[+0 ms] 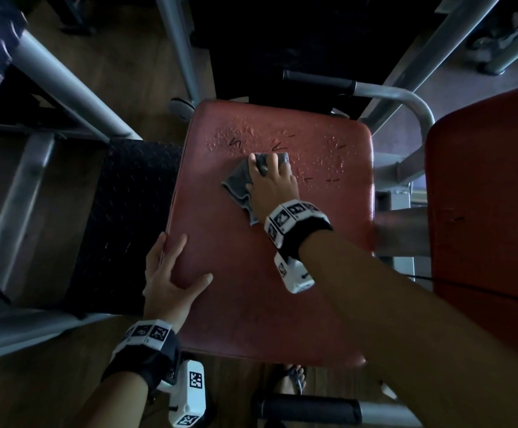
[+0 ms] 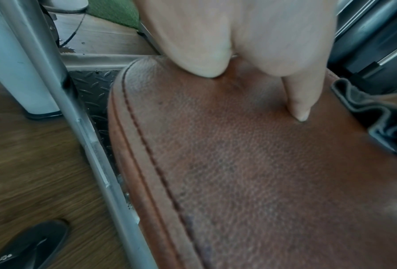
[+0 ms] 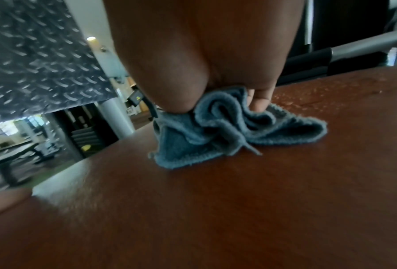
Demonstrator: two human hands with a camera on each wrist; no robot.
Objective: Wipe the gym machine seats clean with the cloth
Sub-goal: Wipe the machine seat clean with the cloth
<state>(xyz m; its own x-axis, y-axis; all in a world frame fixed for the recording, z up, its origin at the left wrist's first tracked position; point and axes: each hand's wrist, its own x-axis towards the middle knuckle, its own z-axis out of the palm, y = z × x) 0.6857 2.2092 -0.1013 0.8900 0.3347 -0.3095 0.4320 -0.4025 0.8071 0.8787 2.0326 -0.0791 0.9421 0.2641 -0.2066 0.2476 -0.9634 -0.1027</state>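
A red-brown padded seat (image 1: 251,298) fills the middle of the head view. Droplets and short black marks (image 1: 282,140) cover its far part. A crumpled grey cloth (image 1: 237,185) lies on the seat just before the wet patch. My right hand (image 1: 270,171) presses down on it, fingers curled into its folds. The right wrist view shows the bunched cloth (image 3: 215,131) under my palm, one fingertip (image 3: 259,103) dug in. My left hand (image 1: 174,267) rests flat on the seat's left edge, fingers straight. The left wrist view shows a finger (image 2: 298,103) on the leather (image 2: 261,172).
A second red pad (image 1: 483,211) stands close at the right. Grey frame tubes (image 1: 66,78) and a black tread plate (image 1: 128,217) flank the seat's left. Black handle grips sit beyond the seat (image 1: 316,80) and in front of it (image 1: 310,410). A sandalled foot (image 1: 291,378) stands below.
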